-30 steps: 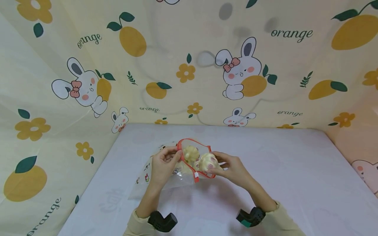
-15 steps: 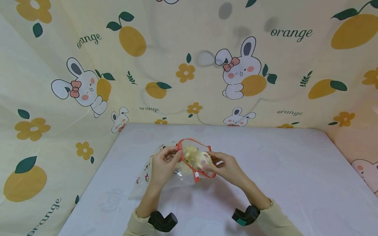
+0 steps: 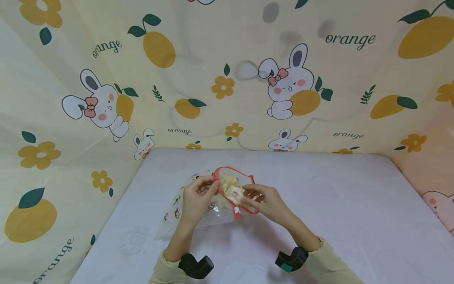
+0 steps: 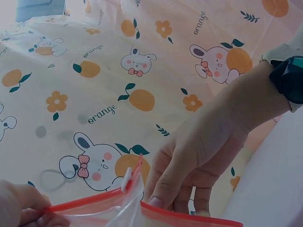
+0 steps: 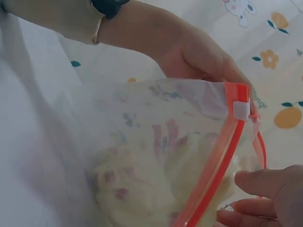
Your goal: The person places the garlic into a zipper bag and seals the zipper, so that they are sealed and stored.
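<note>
A clear zip bag [image 3: 213,217] with printed cartoon figures lies on its side, its red-edged mouth spread open to the right. My left hand [image 3: 196,199] pinches the red edge at the mouth's left side. Inside the mouth sits a cream-coloured, knobbly bun-like piece with purple patches [image 3: 235,194], against another cream piece [image 3: 229,181]. My right hand [image 3: 267,200] reaches to the opening, fingertips close by the patched piece. In the right wrist view its thumb and fingers [image 5: 258,182] stand apart with nothing plainly held between them. The white slider [image 5: 241,110] is at one end of the zip.
The bag rests on a pale tabletop [image 3: 319,189]. A patterned cloth [image 3: 220,51] with rabbits and oranges hangs behind the table and along its sides. Black wrist cameras [image 3: 196,266] are worn on both forearms.
My right hand has moved left with the patched piece, which has gone from the mouth's right side deeper into the bag. The fingers now look looser around it. My left hand has stayed still.
</note>
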Available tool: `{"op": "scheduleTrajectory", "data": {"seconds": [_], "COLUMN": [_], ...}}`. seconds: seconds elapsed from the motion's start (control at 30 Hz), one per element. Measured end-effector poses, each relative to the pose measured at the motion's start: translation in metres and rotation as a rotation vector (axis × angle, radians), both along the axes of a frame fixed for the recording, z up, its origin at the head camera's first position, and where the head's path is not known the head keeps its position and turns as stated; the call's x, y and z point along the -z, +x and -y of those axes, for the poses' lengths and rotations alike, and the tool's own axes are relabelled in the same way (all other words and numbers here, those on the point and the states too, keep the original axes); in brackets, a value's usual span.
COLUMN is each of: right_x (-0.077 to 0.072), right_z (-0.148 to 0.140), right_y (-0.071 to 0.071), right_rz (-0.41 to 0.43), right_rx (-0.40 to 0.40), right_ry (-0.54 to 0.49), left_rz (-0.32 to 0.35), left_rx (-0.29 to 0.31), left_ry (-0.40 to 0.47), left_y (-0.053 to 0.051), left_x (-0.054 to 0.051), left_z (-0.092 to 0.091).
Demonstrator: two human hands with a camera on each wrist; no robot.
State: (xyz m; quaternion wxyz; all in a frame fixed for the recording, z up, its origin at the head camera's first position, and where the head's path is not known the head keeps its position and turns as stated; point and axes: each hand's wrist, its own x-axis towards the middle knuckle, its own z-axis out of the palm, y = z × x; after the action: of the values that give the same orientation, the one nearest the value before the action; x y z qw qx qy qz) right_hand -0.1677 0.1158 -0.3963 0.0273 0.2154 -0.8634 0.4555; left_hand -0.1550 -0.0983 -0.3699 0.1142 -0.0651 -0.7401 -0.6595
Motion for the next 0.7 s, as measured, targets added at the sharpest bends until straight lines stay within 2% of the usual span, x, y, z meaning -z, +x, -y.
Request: {"op": "scheduleTrajectory", "data": {"seconds": [0.3,0.7], "right_x": [-0.001,0.010], "right_z": [0.000,-0.016], "right_y": [0.004,0.010], "right_rz": [-0.016,-0.033], "right_rx": [-0.007,0.078], "right_ry": [-0.008,-0.050], "left_rz": [0.005,0.004], "left_rx": [-0.009,-0.003], "left_ry": [-0.001,-0.011], "left_y": [0.000,0.000], "left_x": [0.001,0.000], "left_z": [0.000,0.000]}}
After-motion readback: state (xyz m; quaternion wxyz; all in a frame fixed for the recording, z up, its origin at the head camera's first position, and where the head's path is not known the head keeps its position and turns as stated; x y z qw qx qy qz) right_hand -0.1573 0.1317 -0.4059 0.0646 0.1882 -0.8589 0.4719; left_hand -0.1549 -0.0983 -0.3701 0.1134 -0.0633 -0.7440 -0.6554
